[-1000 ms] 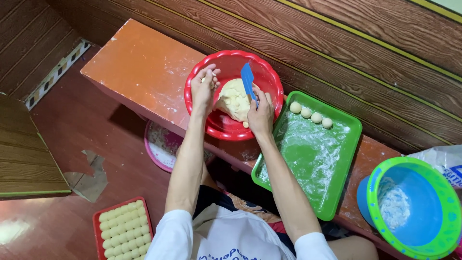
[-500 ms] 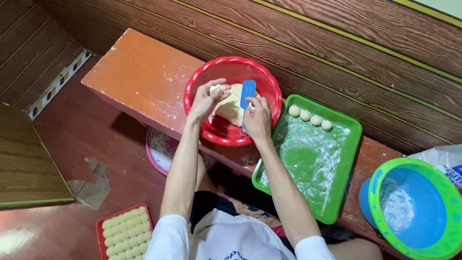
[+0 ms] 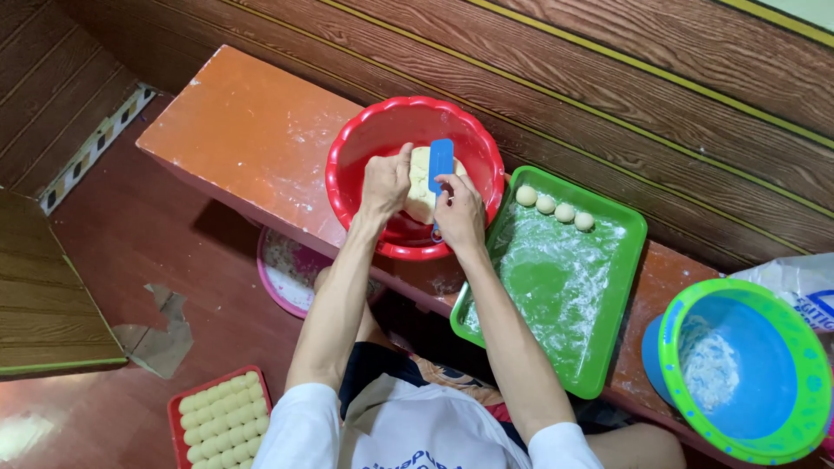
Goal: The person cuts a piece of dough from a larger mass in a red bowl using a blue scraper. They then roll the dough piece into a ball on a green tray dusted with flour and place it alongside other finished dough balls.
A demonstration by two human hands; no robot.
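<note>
- since the earlier frame the left hand point(image 3: 385, 181) has come down off the bowl's far rim and now lies on the dough lump point(image 3: 420, 184); the right hand point(image 3: 458, 213) has drawn the blue scraper point(image 3: 441, 165) in against the dough.
- the left hand's fingers curl over the near-left side of the dough, clenched on it, pinning it in place.
- the right hand pinches the scraper by its lower edge; the blade stands upright, just right of the left hand's hold and touching the dough.
- judged from this, a cut or portioning of the dough is under way.
- the dough sits inside the red bowl point(image 3: 365, 143), which rests on the orange bench point(image 3: 243, 130).
- right of the grip lies a floured green tray point(image 3: 556, 287) with 4 dough balls point(image 3: 554, 205) along its far edge.
- further right, a blue-and-green bowl point(image 3: 747, 373) holds flour.
- on the floor below, a red tray point(image 3: 178, 426) is filled with shaped pieces.
</note>
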